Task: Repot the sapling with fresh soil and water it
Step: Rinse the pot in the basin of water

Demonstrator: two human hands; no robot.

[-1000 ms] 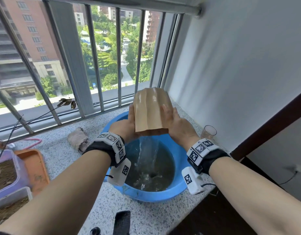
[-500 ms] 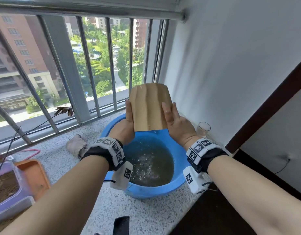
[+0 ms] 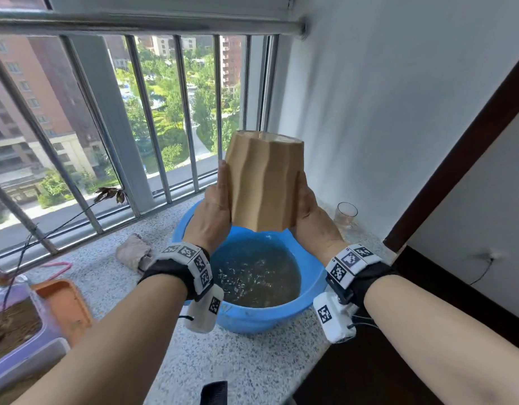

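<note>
A tan ribbed plant pot (image 3: 264, 182) is held in the air between my two hands, above a blue basin (image 3: 252, 317) of murky, rippling water (image 3: 252, 273). My left hand (image 3: 211, 217) grips its left side with the thumb up along the wall. My right hand (image 3: 313, 220) grips the right side. The fingers of both are hidden behind the pot. No water runs from the pot. A thin dry sapling stem with withered leaves (image 3: 109, 194) leans from the soil box at the left edge toward the window bars.
On the speckled stone sill lie a crumpled cloth (image 3: 132, 252), an orange tray (image 3: 65, 302) and a purple box of soil (image 3: 18, 346). An empty glass (image 3: 345, 214) stands by the white wall. Window bars close the back; the sill's edge drops off at right.
Water poured from the tilted pot into the basin a second ago. The stream has stopped, and both hands have lifted the pot higher and more upright.
</note>
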